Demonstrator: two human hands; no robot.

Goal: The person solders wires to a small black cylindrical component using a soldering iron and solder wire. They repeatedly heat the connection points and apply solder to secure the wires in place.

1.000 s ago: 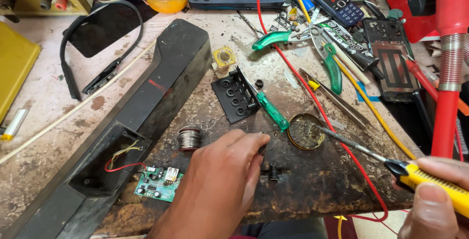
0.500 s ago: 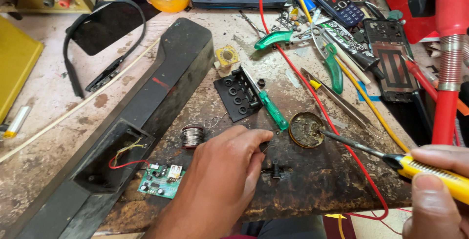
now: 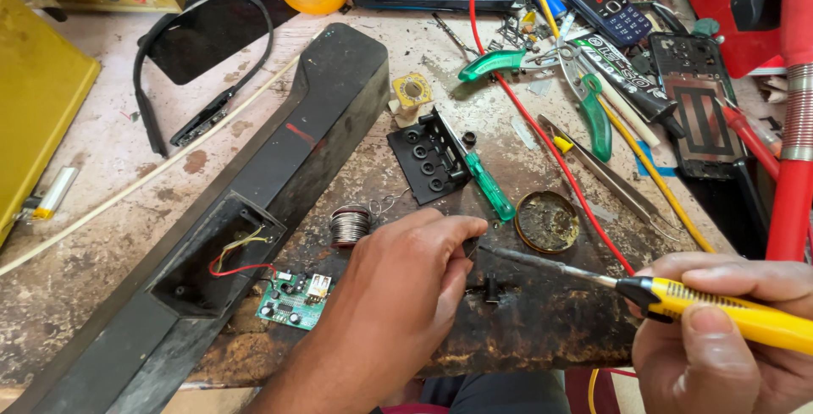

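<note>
My left hand (image 3: 398, 304) rests on the dark worn bench plate (image 3: 550, 329), fingertips pinched together. What they pinch is hidden. My right hand (image 3: 728, 355) grips a yellow-handled soldering iron (image 3: 720, 308), and its metal tip reaches left to my left fingertips. A small black component (image 3: 491, 287) lies just below the tip. A spool of solder wire (image 3: 349, 226) and a green circuit board (image 3: 296, 300) sit beside my left hand. The board is wired by red and yellow leads into a long black speaker housing (image 3: 279, 177).
A round flux tin (image 3: 547, 221), a green-handled screwdriver (image 3: 487, 184) and a black perforated plate (image 3: 423, 156) lie behind the hands. Green pliers (image 3: 593, 113), tweezers, a red wire, phones and a red hose (image 3: 792, 151) crowd the right. A yellow box (image 3: 34, 118) stands at left.
The iron's tip has left the flux tin and swung left to my left fingertips. My left hand has stayed almost where it was.
</note>
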